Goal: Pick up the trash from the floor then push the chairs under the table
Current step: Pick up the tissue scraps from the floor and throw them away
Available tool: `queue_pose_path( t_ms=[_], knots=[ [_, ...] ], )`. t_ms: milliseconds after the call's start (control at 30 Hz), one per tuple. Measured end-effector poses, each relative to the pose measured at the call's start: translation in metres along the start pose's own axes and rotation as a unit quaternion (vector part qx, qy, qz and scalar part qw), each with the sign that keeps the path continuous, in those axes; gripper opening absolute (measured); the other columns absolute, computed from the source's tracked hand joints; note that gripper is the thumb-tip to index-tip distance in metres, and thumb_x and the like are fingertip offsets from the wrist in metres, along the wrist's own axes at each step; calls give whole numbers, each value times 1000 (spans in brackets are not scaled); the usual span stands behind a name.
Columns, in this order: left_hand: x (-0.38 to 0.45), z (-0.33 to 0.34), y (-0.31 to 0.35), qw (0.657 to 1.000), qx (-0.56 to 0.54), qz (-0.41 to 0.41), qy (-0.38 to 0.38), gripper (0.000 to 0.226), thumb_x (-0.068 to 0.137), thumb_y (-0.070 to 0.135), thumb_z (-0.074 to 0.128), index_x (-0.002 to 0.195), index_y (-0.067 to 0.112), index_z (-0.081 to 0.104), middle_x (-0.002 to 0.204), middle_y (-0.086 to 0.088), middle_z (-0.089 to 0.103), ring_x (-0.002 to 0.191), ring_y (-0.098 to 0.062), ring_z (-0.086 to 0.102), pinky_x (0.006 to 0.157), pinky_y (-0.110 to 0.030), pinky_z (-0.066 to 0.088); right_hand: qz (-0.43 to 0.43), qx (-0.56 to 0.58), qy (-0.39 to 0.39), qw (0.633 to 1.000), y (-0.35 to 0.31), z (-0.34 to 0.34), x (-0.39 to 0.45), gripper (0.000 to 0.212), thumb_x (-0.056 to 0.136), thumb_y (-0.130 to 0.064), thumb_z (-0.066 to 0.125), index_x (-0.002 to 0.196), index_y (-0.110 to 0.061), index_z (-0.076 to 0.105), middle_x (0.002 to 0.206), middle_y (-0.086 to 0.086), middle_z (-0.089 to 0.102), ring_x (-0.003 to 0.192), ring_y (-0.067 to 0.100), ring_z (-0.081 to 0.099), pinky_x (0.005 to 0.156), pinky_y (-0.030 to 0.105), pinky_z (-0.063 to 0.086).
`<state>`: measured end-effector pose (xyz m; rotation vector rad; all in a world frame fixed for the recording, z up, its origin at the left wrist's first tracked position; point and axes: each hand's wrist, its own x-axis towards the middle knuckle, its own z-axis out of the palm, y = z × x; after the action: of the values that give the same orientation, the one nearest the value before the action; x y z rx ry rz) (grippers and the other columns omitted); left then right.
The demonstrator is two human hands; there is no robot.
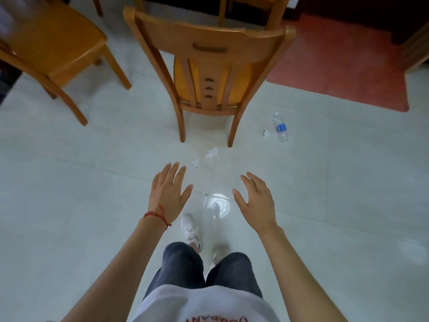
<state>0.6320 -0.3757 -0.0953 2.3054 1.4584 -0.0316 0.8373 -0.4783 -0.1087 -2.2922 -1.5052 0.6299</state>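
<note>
Over a white tiled floor (69,205), your left hand (168,194) and right hand (256,202) hang spread and empty. Crumpled tissue scraps (210,154) lie just beyond your fingertips, behind a wooden chair (209,66); a blue-labelled bottle (281,127), print unreadable, lies farther right.

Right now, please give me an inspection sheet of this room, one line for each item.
Surface: pale tiled floor, glossy, with a lamp reflection between the hands.
Job's things: plastic bottle lying on the floor right of the near chair; crumpled paper scraps behind that chair's rear legs; a small white scrap beside the bottle; second chair at left.
Clutter: nothing seen beyond the trash.
Hands: left hand and right hand open, empty, above the floor.
Cables: nothing seen.
Surroundings: red mat at right; a table is not clearly visible.
</note>
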Motion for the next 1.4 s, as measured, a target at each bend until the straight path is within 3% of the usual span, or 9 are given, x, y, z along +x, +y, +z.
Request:
queue_pose_path(
  t_ms=[333, 667, 1000, 1400],
  knots=[
    [74, 9, -25, 1000, -7, 15, -15, 53, 93, 35, 44, 138, 9, 35, 147, -13, 35, 139, -31, 25, 112, -44, 22, 19, -11, -6, 1000, -2, 22, 79, 50, 91, -44, 47, 133, -17, 44, 145, 6, 39, 131, 22, 37, 102, 34, 34],
    [133, 58, -35, 998, -31, -45, 14, 53, 92, 34, 47, 136, 8, 37, 146, -14, 37, 138, -32, 27, 111, -44, 23, -33, -23, -54, 998, 31, 64, 159, 50, 91, -42, 48, 132, -15, 45, 145, 7, 40, 130, 23, 39, 100, 33, 36],
    [177, 160, -65, 993, -55, -100, 22, 53, 92, 34, 47, 137, 8, 37, 146, -15, 37, 138, -33, 27, 111, -44, 23, -93, -42, -87, 991, 95, 150, 225, 48, 90, -38, 51, 130, -11, 48, 141, 13, 45, 127, 27, 42, 99, 39, 38],
    [243, 335, -139, 992, -72, -104, 15, 55, 93, 38, 43, 139, 12, 32, 148, -11, 34, 139, -28, 24, 112, -39, 20, -138, -43, -62, 987, 179, 303, 299, 46, 88, -34, 57, 127, -11, 51, 138, 13, 48, 125, 29, 46, 96, 43, 42]
  ],
)
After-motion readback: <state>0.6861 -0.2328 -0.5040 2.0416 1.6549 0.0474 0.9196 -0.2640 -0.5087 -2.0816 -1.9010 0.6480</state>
